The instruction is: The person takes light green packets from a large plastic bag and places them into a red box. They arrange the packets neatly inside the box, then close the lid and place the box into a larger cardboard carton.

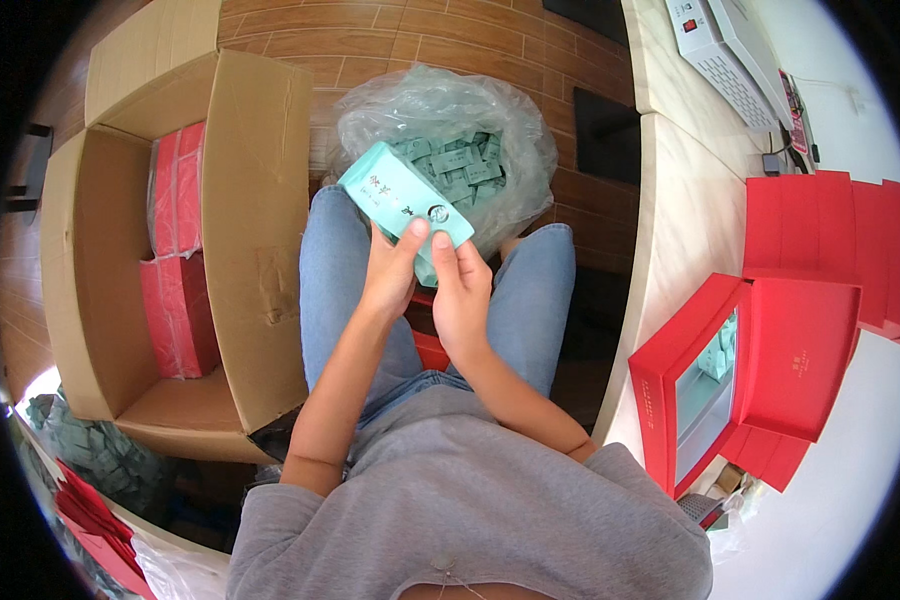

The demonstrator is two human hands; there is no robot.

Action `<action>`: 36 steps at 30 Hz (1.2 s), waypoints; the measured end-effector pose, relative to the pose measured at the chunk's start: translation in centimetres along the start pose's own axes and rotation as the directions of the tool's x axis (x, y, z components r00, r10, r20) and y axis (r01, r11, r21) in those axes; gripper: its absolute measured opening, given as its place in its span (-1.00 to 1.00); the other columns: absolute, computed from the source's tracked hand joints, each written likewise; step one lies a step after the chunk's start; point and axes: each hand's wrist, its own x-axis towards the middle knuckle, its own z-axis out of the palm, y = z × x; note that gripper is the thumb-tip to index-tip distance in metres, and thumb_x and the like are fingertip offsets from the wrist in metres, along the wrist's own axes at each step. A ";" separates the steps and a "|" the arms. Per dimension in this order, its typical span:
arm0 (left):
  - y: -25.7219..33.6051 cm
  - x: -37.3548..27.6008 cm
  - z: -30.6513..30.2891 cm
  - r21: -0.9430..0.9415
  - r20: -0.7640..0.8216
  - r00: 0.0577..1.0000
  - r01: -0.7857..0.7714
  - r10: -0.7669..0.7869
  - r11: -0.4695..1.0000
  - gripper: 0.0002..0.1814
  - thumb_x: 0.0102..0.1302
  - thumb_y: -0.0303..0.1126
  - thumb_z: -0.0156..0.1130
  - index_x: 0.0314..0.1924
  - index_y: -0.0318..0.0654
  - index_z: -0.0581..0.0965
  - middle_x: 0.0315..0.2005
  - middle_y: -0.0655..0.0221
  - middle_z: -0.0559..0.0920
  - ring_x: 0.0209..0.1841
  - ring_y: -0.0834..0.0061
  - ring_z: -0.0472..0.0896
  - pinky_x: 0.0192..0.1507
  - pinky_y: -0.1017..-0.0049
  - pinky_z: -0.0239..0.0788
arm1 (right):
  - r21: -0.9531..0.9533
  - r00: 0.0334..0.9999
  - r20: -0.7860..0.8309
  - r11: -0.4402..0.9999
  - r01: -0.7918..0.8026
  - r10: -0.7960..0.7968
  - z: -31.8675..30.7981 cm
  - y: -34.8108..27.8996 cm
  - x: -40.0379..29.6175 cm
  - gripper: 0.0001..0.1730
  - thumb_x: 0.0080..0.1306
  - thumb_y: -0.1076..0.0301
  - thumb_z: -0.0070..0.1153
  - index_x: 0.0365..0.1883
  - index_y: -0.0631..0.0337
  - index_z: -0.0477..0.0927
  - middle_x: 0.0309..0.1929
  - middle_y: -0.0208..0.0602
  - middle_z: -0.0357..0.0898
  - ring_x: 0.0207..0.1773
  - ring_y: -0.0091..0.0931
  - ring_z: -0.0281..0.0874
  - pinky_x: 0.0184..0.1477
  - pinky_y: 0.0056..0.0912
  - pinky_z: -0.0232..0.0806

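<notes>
Both my hands grip a pale turquoise paper box point(401, 191) that bears dark writing and a round emblem. My left hand point(392, 274) holds its near left side, thumb on the top face. At the near right corner my right hand point(461, 289) pinches the box, its thumb beside the left one. Beneath and beyond the box, a clear plastic bag point(517, 105) stands open on the floor in front of my knees. Many small green packets point(457, 161) fill it. The underside of the box and some fingertips are hidden.
At left, an open cardboard carton point(259, 225) holds plastic-wrapped red packages point(176, 315). A marble-look table point(675, 217) on the right bears an open red gift box point(652, 390), stacked red boxes point(795, 225) and a white machine point(727, 67). Another bag of packets point(97, 442) lies lower left.
</notes>
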 end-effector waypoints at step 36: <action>-2.4 14.1 -8.0 -0.072 -0.307 0.668 0.694 -0.678 0.716 -0.22 0.35 0.19 0.00 0.27 -0.28 0.06 -0.12 0.16 0.45 -0.20 0.35 0.62 -0.26 0.38 0.56 | -0.961 0.879 -0.143 0.149 -0.234 0.455 -12.0 41.1 33.7 -0.38 0.08 0.08 0.23 0.03 0.32 0.53 -0.09 0.05 0.59 -0.01 -0.12 0.54 0.05 -0.17 0.37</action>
